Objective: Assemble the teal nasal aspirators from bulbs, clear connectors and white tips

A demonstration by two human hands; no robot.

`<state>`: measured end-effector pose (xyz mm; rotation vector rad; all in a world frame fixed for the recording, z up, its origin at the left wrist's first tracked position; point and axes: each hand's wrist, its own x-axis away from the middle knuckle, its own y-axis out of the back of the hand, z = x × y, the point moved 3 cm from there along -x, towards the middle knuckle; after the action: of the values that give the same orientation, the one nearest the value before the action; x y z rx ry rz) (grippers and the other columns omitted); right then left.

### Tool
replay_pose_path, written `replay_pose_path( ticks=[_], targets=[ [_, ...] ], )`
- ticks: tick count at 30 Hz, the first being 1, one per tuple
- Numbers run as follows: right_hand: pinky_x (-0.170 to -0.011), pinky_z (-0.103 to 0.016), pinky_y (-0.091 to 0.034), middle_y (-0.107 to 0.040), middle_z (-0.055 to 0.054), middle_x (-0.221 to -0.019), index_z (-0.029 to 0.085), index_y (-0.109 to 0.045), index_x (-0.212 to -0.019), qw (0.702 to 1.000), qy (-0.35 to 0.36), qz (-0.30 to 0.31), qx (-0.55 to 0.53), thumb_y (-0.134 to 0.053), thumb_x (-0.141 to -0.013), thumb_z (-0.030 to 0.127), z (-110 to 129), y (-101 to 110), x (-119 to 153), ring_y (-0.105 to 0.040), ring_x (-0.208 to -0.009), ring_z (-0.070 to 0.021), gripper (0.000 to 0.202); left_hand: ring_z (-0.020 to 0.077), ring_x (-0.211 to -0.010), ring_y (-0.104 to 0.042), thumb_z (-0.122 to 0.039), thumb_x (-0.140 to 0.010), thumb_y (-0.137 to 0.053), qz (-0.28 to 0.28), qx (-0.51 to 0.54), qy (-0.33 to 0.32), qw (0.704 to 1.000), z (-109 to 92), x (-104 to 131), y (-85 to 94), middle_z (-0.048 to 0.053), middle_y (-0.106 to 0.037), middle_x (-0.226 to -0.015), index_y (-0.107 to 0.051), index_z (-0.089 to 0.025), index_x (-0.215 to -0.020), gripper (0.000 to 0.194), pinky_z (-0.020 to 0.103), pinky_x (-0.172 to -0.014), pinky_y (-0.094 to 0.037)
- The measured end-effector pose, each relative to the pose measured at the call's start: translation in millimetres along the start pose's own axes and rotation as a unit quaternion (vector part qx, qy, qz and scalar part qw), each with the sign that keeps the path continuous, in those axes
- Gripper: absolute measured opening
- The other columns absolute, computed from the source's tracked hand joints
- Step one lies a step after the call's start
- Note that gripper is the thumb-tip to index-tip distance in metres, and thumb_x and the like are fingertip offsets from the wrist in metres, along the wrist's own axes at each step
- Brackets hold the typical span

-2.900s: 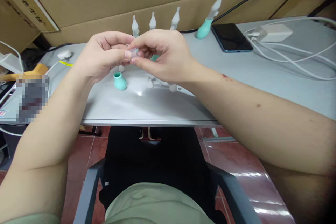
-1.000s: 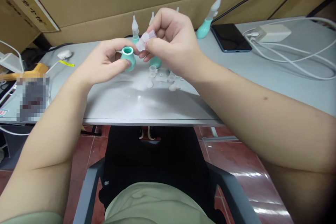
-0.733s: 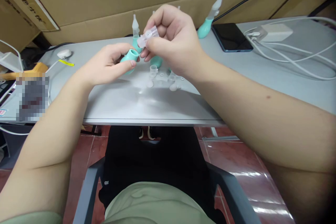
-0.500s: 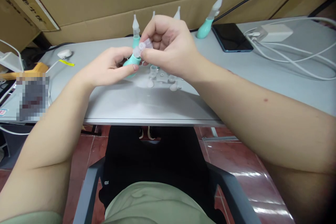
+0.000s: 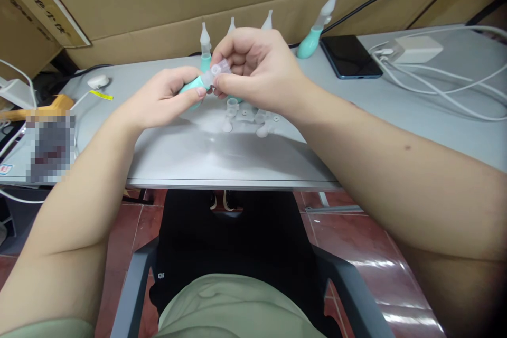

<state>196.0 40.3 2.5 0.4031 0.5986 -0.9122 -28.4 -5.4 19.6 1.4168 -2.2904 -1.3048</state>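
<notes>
My left hand (image 5: 170, 94) is closed round a mint-green squeeze bulb (image 5: 194, 86), which it holds tilted above the table. Between the thumb and fingers of my right hand (image 5: 255, 68) is a clear plastic connector (image 5: 216, 70), its lower end touching the mouth of the bulb. Whether it is fully seated I cannot tell. Just below my hands lie several small clear parts, among them a clear cup-like piece (image 5: 232, 107) and a whitish cap (image 5: 262, 130). Behind them stands an assembled nasal aspirator (image 5: 205, 45); two more tips rise behind my right hand, which hides their lower parts.
Another nasal aspirator (image 5: 311, 42) leans at the back, beside a dark phone (image 5: 350, 56). A white charger (image 5: 418, 49) with looped cables lies to the right. An orange-handled tool (image 5: 51, 108) is at the left. A cardboard wall (image 5: 158, 5) closes off the back of the table (image 5: 222, 166).
The bulb has turned in my left hand and lies flatter, more in line with the clear connector. Both hands stay in nearly the same place.
</notes>
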Motion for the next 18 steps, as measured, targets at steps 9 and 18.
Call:
replay_pose_path(
  ticks=[9,18],
  targets=[
    [-0.064,-0.037,-0.048,-0.067,0.002,-0.078,0.029,-0.077,-0.094,0.997,0.005,0.038,0.068,-0.09,-0.088,0.028,-0.5,1.8,2.9,-0.061,-0.073,-0.0175,0.014,0.0195,-0.079,-0.055,-0.107,-0.113,-0.077,-0.004,0.04,0.028,0.999,-6.4,1.1,-4.4,0.005,-0.067,-0.094,-0.07,-0.023,-0.105,0.084,0.042,-0.076,-0.048],
    [-0.087,-0.04,-0.076,-0.088,-0.001,-0.1,0.032,-0.086,-0.107,0.994,-0.045,0.065,0.07,-0.103,-0.098,0.05,9.1,0.2,9.6,-0.085,-0.093,-0.0233,0.026,0.0188,-0.077,-0.052,-0.104,-0.096,-0.097,-0.015,0.087,0.071,0.994,-2.7,-3.6,-3.0,0.009,-0.074,-0.1,-0.07,-0.025,-0.097,0.083,0.042,-0.071,-0.043]
  ],
)
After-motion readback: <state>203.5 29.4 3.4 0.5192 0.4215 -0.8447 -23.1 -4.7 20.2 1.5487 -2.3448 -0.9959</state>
